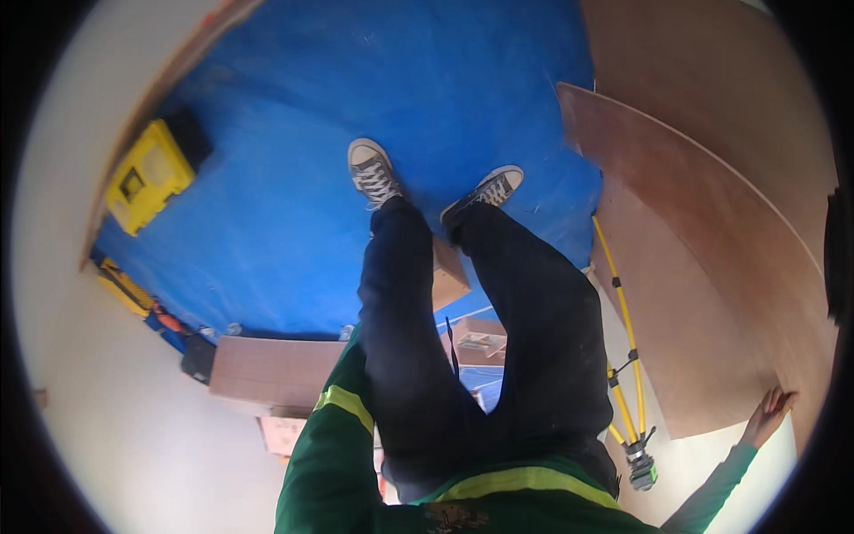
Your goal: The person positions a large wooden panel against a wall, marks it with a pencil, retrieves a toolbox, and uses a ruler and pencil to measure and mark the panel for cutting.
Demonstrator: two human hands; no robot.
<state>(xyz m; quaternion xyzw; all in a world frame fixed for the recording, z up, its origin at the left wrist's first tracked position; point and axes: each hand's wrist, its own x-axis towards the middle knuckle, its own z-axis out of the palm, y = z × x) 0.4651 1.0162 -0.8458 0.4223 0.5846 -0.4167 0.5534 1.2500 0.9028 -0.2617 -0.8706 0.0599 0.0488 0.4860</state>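
Right hand [767, 414] on the plywood sheet [712, 294]!
Down at four o'clock its fingers spread open against the leaning sheet's lower edge, gripping nothing; left hand was out of sight. Yellow tripod [623, 356] stood just beside the sheet.

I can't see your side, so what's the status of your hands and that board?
Right hand open, flat against plywood sheet leaning at the wall. Left hand out of view. Yellow tripod stands close beside the sheet, blue tarp underfoot.
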